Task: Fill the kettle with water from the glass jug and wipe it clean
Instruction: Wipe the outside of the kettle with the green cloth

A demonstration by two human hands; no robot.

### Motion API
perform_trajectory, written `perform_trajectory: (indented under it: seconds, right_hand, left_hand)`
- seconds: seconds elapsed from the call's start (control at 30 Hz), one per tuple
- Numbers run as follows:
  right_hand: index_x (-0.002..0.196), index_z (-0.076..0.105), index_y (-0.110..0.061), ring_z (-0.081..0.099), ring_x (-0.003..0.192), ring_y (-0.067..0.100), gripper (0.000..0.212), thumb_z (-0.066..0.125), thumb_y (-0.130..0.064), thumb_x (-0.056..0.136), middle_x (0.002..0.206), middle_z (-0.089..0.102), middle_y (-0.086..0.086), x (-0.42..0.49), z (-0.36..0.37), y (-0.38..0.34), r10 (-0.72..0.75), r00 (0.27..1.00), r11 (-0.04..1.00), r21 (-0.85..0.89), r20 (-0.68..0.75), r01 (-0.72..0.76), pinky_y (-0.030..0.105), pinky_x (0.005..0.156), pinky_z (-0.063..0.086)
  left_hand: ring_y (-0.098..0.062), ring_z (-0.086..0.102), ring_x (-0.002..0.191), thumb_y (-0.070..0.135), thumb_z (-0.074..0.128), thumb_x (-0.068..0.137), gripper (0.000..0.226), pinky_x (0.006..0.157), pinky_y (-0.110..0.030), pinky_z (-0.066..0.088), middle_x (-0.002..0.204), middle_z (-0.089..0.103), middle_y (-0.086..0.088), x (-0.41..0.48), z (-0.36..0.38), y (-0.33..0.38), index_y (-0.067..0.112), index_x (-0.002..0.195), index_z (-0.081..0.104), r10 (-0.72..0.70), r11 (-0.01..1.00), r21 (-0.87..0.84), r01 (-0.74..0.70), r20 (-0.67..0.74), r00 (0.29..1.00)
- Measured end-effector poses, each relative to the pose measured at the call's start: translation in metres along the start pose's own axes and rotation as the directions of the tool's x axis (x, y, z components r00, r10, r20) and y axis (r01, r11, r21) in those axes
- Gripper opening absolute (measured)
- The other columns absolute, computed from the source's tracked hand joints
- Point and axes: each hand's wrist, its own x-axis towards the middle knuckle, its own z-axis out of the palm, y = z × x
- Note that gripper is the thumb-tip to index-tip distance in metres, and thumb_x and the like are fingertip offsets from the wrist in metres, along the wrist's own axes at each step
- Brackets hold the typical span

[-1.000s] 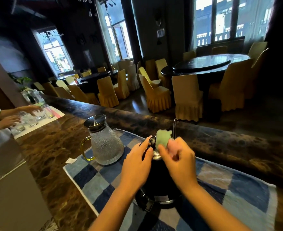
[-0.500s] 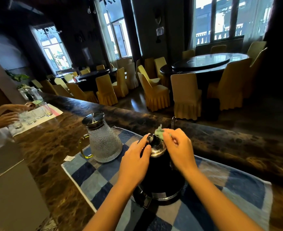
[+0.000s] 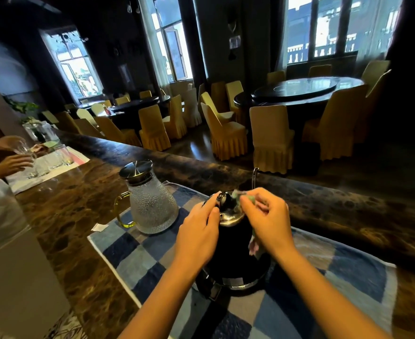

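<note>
Far left, another person's hand (image 3: 13,163) touches some glasses (image 3: 54,159) on the brown counter (image 3: 62,216). Next comes the glass jug (image 3: 151,206), lid on, standing on a blue checked mat (image 3: 138,250) just beside the kettle (image 3: 235,260). The black kettle sits on that mat too. The left hand (image 3: 197,237) curls round its upper part by the lid, steadying it. The right hand (image 3: 267,221) pinches a green cloth (image 3: 249,198) against the kettle's shiny top.

A blue checked mat (image 3: 133,253) is lying on my marble counter (image 3: 62,216); at my left another person (image 3: 10,165) is handling glasses (image 3: 63,155); covered chairs (image 3: 271,133) are ringing a round table (image 3: 306,90).
</note>
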Motion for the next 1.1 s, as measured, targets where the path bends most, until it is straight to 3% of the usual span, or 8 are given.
perform_trajectory:
  seconds: [0.2,0.37,0.47,0.57,0.7,0.83,0.97,1.1]
  right_hand:
    - [0.090,0.071,-0.034,0.065,0.079,0.002,0.020,0.056,-0.046,0.083,0.087,0.070,-0.017,-0.017,-0.003,-0.011,-0.248,0.956,0.902,-0.323,0.159,0.288,0.031,0.065,0.054]
    - [0.086,0.068,-0.039,0.068,0.081,0.011,0.006,0.062,-0.039,0.085,0.085,0.071,-0.015,-0.010,-0.029,0.001,-0.065,0.998,0.894,-0.442,0.024,0.069,0.039,0.067,0.055]
    - [0.081,0.069,-0.033,0.068,0.081,0.006,0.018,0.064,-0.018,0.088,0.082,0.073,-0.013,-0.005,-0.040,-0.017,-0.026,1.000,0.983,-0.183,0.018,0.029,0.024,0.072,0.054]
    - [0.095,0.071,-0.027,0.067,0.092,0.006,0.014,0.060,-0.029,0.088,0.097,0.074,-0.008,0.003,-0.035,-0.064,-0.028,0.959,0.978,0.206,0.281,-0.031,0.019,0.079,0.052]
    - [0.106,0.067,-0.027,0.064,0.094,0.013,0.023,0.060,-0.039,0.087,0.102,0.070,-0.002,0.017,-0.014,-0.086,-0.081,0.832,0.951,0.293,0.549,-0.102,0.029,0.079,0.050]
    - [0.107,0.063,-0.020,0.065,0.089,0.013,0.022,0.052,-0.029,0.091,0.099,0.069,-0.001,0.026,0.008,-0.073,-0.184,0.869,0.964,-0.087,0.460,0.251,0.038,0.081,0.052]
    - [0.110,0.061,-0.032,0.059,0.089,0.013,0.020,0.052,-0.037,0.093,0.102,0.066,-0.010,0.032,0.022,-0.049,-0.051,0.938,0.941,-0.298,0.342,0.160,0.035,0.078,0.049]
    - [0.108,0.061,-0.021,0.057,0.101,0.019,0.027,0.037,-0.031,0.101,0.105,0.066,0.000,0.024,0.032,-0.033,0.080,0.932,0.847,-0.517,0.352,0.122,0.036,0.079,0.043]
  left_hand:
    - [-0.014,0.051,0.120,0.035,0.032,0.096,0.040,0.100,-0.041,0.042,0.133,0.055,0.006,0.001,0.001,-0.003,0.042,0.133,0.045,-0.020,0.999,-0.035,0.020,0.006,1.000]
    - [-0.008,0.050,0.121,0.036,0.035,0.097,0.037,0.096,-0.026,0.041,0.134,0.054,0.013,-0.011,-0.002,0.006,0.036,0.130,0.051,-0.038,0.995,-0.091,0.032,-0.066,0.997]
    - [-0.005,0.042,0.129,0.041,0.039,0.095,0.037,0.104,-0.023,0.036,0.138,0.048,0.011,-0.021,-0.003,0.007,0.029,0.129,0.050,0.015,0.987,-0.160,-0.035,-0.124,0.992]
    - [0.001,0.037,0.131,0.056,0.040,0.084,0.054,0.108,-0.021,0.032,0.141,0.044,0.014,-0.029,-0.008,0.009,0.029,0.130,0.046,0.108,0.944,-0.295,-0.149,-0.151,0.983]
    - [-0.017,0.063,0.108,0.042,0.055,0.084,0.041,0.088,-0.028,0.052,0.114,0.069,-0.002,-0.034,-0.026,0.020,0.016,0.115,0.061,0.069,0.648,-0.758,-0.073,-0.038,0.997]
    - [-0.022,0.070,0.093,0.025,0.059,0.085,0.031,0.077,-0.033,0.059,0.107,0.071,-0.013,-0.033,-0.048,0.022,0.012,0.113,0.063,-0.021,0.257,-0.955,0.149,0.148,0.989]
    - [-0.022,0.070,0.080,0.011,0.053,0.087,0.019,0.068,-0.032,0.059,0.093,0.073,-0.010,-0.014,-0.068,0.005,0.013,0.103,0.064,-0.172,0.354,-0.935,0.035,-0.028,0.985]
    - [-0.017,0.062,0.088,0.029,0.064,0.078,0.010,0.071,-0.019,0.052,0.093,0.064,-0.005,-0.006,-0.071,-0.020,0.026,0.087,0.062,0.038,0.819,-0.537,-0.201,-0.299,0.953]
